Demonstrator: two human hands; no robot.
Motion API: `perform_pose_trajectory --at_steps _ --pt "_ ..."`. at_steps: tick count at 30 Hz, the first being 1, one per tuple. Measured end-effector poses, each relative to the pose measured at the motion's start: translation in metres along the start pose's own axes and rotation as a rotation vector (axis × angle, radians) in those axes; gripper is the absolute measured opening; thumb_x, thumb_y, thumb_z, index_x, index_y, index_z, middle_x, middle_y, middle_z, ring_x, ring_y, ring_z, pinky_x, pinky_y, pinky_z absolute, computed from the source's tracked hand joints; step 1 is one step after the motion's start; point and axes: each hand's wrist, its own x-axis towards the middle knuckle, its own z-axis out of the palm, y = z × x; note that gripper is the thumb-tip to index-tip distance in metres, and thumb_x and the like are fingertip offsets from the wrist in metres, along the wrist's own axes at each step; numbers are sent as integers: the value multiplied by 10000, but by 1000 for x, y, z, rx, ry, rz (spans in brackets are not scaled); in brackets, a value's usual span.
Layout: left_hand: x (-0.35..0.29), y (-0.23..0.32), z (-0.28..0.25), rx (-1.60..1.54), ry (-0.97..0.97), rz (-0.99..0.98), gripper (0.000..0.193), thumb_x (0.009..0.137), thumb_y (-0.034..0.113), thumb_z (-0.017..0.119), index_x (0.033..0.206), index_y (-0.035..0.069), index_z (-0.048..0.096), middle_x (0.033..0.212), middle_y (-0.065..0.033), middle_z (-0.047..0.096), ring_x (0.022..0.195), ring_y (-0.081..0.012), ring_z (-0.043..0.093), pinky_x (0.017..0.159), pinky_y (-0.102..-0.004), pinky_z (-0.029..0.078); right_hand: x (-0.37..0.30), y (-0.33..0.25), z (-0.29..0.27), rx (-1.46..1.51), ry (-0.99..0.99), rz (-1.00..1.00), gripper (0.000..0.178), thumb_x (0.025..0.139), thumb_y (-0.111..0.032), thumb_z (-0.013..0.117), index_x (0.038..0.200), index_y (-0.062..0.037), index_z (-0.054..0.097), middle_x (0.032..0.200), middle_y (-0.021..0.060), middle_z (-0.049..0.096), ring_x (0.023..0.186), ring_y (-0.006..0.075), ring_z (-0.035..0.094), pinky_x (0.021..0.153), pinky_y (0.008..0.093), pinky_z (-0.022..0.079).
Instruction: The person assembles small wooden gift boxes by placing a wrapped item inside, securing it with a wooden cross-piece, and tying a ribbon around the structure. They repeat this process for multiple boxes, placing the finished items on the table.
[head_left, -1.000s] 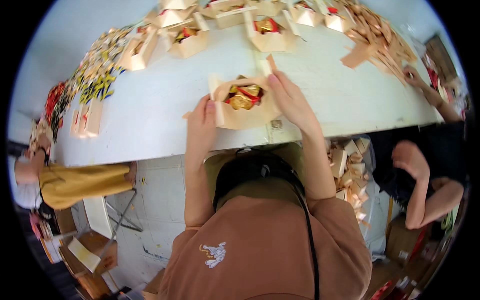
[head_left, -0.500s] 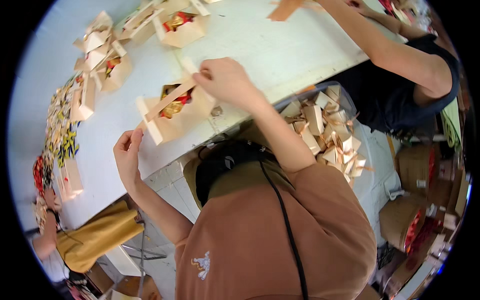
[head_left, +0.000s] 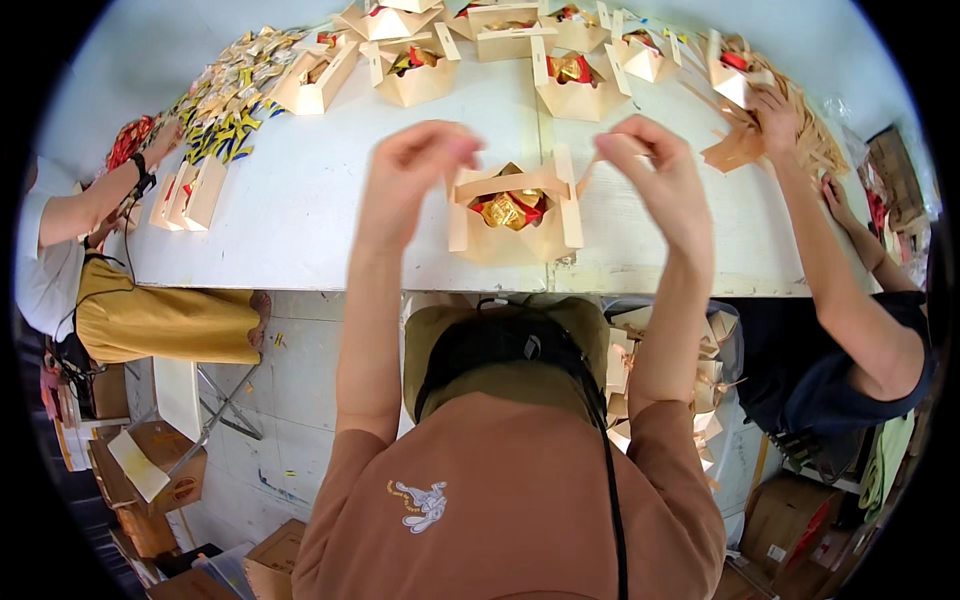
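A small cream cardboard box (head_left: 510, 240) stands open on the table before me, with gold and red wrapped sweets (head_left: 508, 208) inside. A tan ribbon (head_left: 515, 183) spans its top between the two upright side flaps. At the right flap my right hand (head_left: 665, 185) pinches a loose end of that ribbon, fingers closed. My left hand (head_left: 410, 185) is raised beside the left flap, its thumb and fingers drawn together. Motion blurs those fingertips, and whatever they may hold is hidden.
Filled boxes (head_left: 580, 85) line the table's far side. A heap of small wrapped packets (head_left: 235, 95) lies far left. Co-workers sit at both sides; one's hand (head_left: 775, 118) is among tan ribbons (head_left: 735, 150) on the right. A tub of finished boxes (head_left: 710, 370) stands below the table edge.
My view has turned, so the box now sits squarely ahead. My left hand has risen from the box's near left corner; my right hand has shifted to its right side.
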Motion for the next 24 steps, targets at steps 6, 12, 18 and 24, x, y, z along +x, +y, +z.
perform_pose_trajectory --at_steps 6,12,18,24 --pt "-1 -11 59 199 4 88 185 823 -10 748 1004 -37 719 846 -28 677 748 -74 618 689 -226 519 8 -8 63 -161 100 -358 163 827 -164 770 787 -14 723 1152 78 621 926 196 607 832 311 486" --pt "-1 -10 62 -2 47 -57 96 875 33 721 913 -54 715 814 -53 695 676 -94 630 618 -227 521 4 13 59 316 5 -82 216 963 -212 659 1018 -4 677 1200 79 584 972 147 592 844 278 491" --pt "8 -4 48 -196 -103 -219 206 948 161 703 949 -43 673 877 -71 705 727 -123 682 650 -242 574 4 39 52 509 -159 -119 174 1017 -190 572 989 -30 633 1333 102 481 1167 184 536 998 364 474" --pt "20 2 35 -479 -256 -421 173 911 141 728 909 -20 663 911 -79 717 850 -146 702 797 -301 579 7 38 56 767 -383 -361 215 1028 -243 547 1033 -53 646 1525 148 354 1384 257 403 1099 466 405"
